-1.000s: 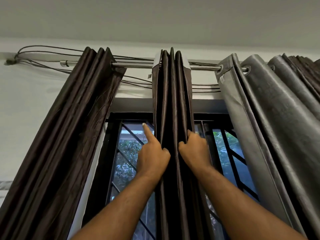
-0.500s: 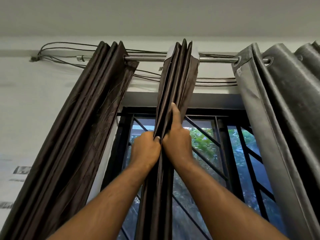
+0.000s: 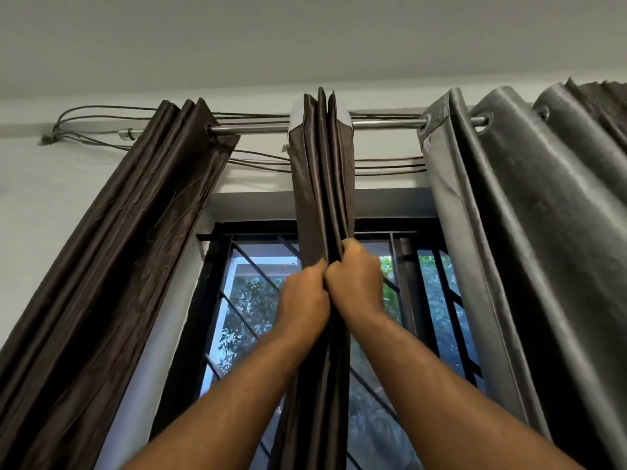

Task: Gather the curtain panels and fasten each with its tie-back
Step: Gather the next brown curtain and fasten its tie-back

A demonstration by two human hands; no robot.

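A narrow dark brown curtain panel hangs bunched in tight folds from the middle of the metal rod. My left hand grips its folds from the left and my right hand grips them from the right, knuckles touching, squeezing the pleats together below the rod. A second brown panel hangs gathered at the left. A grey panel hangs at the right. No tie-back is in view.
Behind the curtains is a black-framed window with diagonal bars and trees outside. Several dark cords run along the wall beside the rod. The ceiling is close above.
My right index finger, earlier stretched up along the folds, has curled in. Both hands now clench the middle panel tightly together, and its pleats are pressed narrower.
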